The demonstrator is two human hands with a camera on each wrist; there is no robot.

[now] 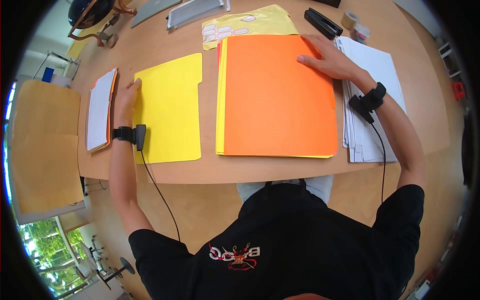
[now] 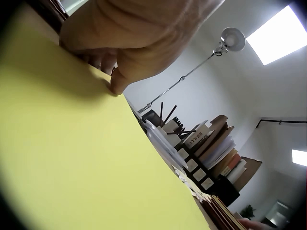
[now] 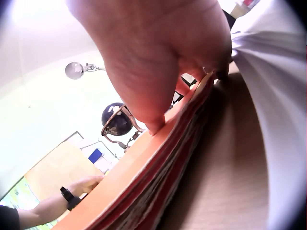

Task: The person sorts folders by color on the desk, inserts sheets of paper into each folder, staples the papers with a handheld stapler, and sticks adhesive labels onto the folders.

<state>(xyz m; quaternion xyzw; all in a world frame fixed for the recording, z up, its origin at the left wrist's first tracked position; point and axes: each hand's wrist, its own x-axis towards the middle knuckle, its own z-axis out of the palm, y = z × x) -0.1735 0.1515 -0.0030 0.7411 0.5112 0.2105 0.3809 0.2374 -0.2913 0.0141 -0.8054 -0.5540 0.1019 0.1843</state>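
A yellow folder with a notched right side lies left of centre. My left hand pinches its left edge, and in the left wrist view the thumb presses on the yellow face while the other fingers pass behind the edge. Right of it stands a thick stack of folders topped by an orange folder, with yellow ones showing at its left side. My right hand rests on the stack's far right corner, fingers extended. In the right wrist view that thumb touches the orange surface, and the layered edges show below.
White papers lie under my right forearm. A smaller paper-topped stack sits at the far left. Behind are a yellow envelope with labels, a black stapler, a tape roll and a globe.
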